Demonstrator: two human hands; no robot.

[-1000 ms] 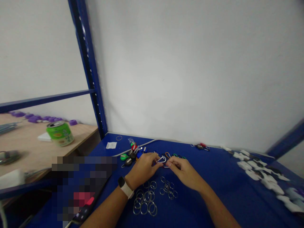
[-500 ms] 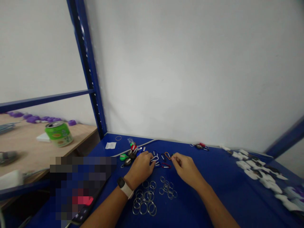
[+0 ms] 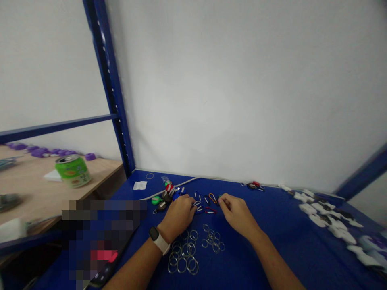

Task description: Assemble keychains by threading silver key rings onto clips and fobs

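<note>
My left hand (image 3: 179, 211), wearing a watch, rests low over the blue table with its fingers bent together. At its fingertips is a silver carabiner (image 3: 197, 203). To the right, my right hand (image 3: 237, 209) is closed in a pinch. A small dark and green bit shows at its fingertips; its kind is mostly hidden. Between the hands lie an orange carabiner (image 3: 213, 197), a red carabiner (image 3: 211, 210) and several dark or blue ones. Beyond my left hand is a pile of badge reels (image 3: 167, 196) in green, black, red and blue.
Large metal rings (image 3: 182, 265) and smaller rings (image 3: 215, 247) lie nearer me. White pieces (image 3: 329, 219) line the right side. A cable (image 3: 189, 181) crosses the back. At left are a blurred-out object (image 3: 102, 237), a blue post (image 3: 116, 88) and a green can (image 3: 73, 171).
The silver carabiner at my left fingertips has tipped flatter and lower, toward the other carabiners. My right hand has barely moved. The view has shifted slightly.
</note>
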